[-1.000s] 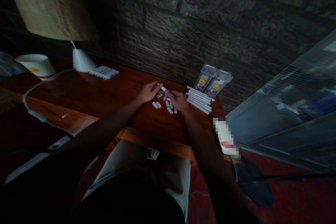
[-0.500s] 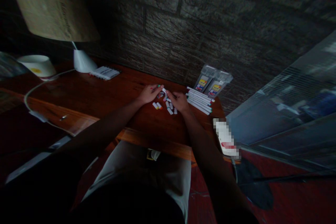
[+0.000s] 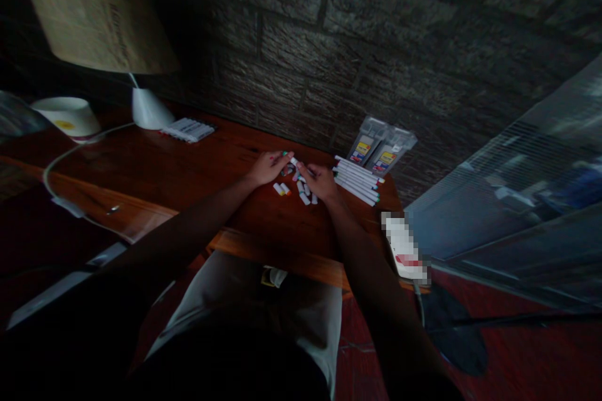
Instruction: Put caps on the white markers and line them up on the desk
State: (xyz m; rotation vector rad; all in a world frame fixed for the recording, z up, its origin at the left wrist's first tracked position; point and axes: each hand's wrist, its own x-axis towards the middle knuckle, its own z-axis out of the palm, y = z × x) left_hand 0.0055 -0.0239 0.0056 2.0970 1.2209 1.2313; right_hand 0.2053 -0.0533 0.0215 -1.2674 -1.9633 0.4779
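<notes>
My left hand is closed, pinching a white marker piece, with a green bit showing at its fingertips. From the other side, the closed fingers of my right hand grip the same piece; whether it is a whole marker or partly a cap is too small to tell. Below and between the hands lie several short white marker caps with coloured ends. Two more caps with yellow and red ends sit nearer to me. Just right of my right hand, several long white markers lie side by side in a row.
Two clear plastic cases with yellow labels stand behind the markers, against the stone wall. On the left are a lamp, a paper cup and a flat set of white pens. A white cable crosses the wooden desk's edge.
Both hands keep nearly the same place and grip on the marker piece. The view has shifted very slightly; nothing on the desk has visibly moved.
</notes>
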